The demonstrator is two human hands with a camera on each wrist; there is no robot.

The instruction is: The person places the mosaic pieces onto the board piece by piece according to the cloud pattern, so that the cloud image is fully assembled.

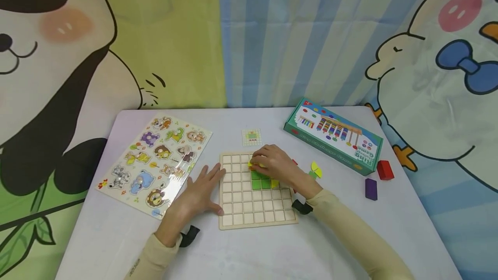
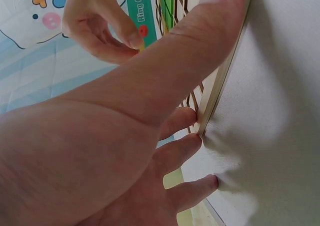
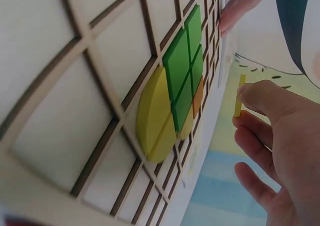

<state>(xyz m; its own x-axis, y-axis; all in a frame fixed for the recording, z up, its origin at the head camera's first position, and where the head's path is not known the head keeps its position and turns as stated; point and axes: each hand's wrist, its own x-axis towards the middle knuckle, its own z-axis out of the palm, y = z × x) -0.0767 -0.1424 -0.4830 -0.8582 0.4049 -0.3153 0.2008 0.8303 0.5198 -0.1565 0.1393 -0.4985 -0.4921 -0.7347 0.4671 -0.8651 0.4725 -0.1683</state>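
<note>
A wooden grid board (image 1: 237, 211) lies in the middle of the table. Several green squares (image 1: 260, 180) fill cells in its upper part, with yellow quarter-round pieces (image 3: 155, 116) and an orange piece (image 3: 198, 96) beside them. My right hand (image 1: 254, 163) hovers over the board's top rows. It pinches a thin yellow piece (image 3: 241, 95) between thumb and fingertips. My left hand (image 1: 212, 180) lies flat with straight fingers against the board's left edge (image 2: 215, 100), and its thumb rests on the frame.
An animal peg puzzle (image 1: 155, 163) lies at the left. A small pattern card (image 1: 251, 137) sits behind the board. At the right are a green game box (image 1: 334, 135), a red block (image 1: 385, 170), a purple block (image 1: 371, 189) and loose yellow-green pieces (image 1: 316, 170).
</note>
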